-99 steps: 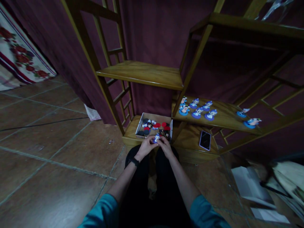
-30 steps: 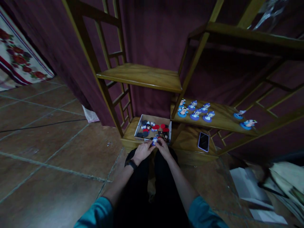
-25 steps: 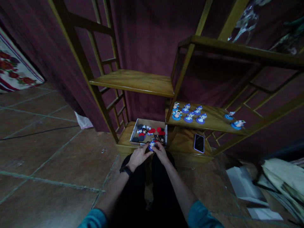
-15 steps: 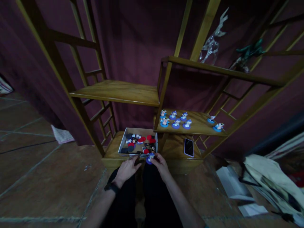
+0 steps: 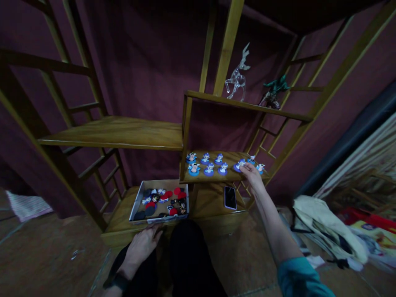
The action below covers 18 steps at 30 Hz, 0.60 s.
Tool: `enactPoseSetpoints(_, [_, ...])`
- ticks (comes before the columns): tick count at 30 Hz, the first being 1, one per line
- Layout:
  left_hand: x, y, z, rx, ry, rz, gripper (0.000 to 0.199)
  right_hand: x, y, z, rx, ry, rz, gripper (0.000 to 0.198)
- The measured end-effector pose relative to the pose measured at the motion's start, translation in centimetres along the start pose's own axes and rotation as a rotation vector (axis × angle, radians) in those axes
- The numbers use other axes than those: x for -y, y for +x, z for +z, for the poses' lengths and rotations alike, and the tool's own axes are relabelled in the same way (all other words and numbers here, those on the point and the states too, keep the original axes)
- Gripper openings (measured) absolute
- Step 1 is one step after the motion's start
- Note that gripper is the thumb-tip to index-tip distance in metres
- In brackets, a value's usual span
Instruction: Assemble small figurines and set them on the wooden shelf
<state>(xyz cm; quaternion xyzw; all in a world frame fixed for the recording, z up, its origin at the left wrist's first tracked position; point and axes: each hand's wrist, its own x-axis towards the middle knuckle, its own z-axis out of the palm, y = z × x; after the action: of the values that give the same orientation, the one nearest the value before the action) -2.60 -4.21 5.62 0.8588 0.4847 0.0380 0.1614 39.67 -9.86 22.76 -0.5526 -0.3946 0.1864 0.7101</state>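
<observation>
My right hand (image 5: pixel 253 176) pinches a small purple-and-white figurine (image 5: pixel 238 166) on a round purple base, low over the right-hand shelf (image 5: pixel 230 177). Left of it stand several matching purple figurines (image 5: pixel 209 169) and two figurines on blue bases (image 5: pixel 194 169). Two more blue-based ones (image 5: pixel 260 168) are at the shelf's right end, close to my fingers. My left hand (image 5: pixel 144 244) is empty, thumb apart from the fingers, by the front edge of a shallow cardboard box (image 5: pixel 132 210). Inside the box lie jumbled figurines with red, black and purple bases.
A phone (image 5: pixel 230 197) lies on the lower board, below the figurine shelf. Above stand a clear deer ornament (image 5: pixel 238 80) and a green ornament (image 5: pixel 274 91). A wooden upright (image 5: pixel 185 132) parts the shelves. A pale bag (image 5: pixel 324 225) rests on the floor at right.
My right hand has carried the purple figurine from in front of the box up and right to the shelf. My left hand stays near the box. The camera view has shifted right.
</observation>
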Motion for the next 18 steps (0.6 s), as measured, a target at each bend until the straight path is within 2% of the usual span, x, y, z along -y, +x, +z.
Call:
enactPoseSetpoints(3, [-0.2, 0.1, -0.1, 0.0, 0.02, 0.006, 0.037, -0.5, 3.7, -0.3, -0.027, -0.083, 0.015, 0.037])
enactPoseSetpoints(6, [-0.2, 0.3, 0.0, 0.013, 0.039, 0.014, 0.036, -1.2, 5.8, 0.3, -0.005, -0.138, 0.026, 0.035])
enactPoseSetpoints(11, [-0.2, 0.5, 0.0, 0.021, 0.056, 0.01, 0.036, -2.3, 7.2, 0.9, 0.013, -0.166, 0.026, 0.032])
enactPoseSetpoints(18, [0.0, 1.0, 0.0, 0.085, 0.076, -0.026, 0.039, -2.8, 8.7, -0.5, -0.037, -0.238, 0.028, 0.022])
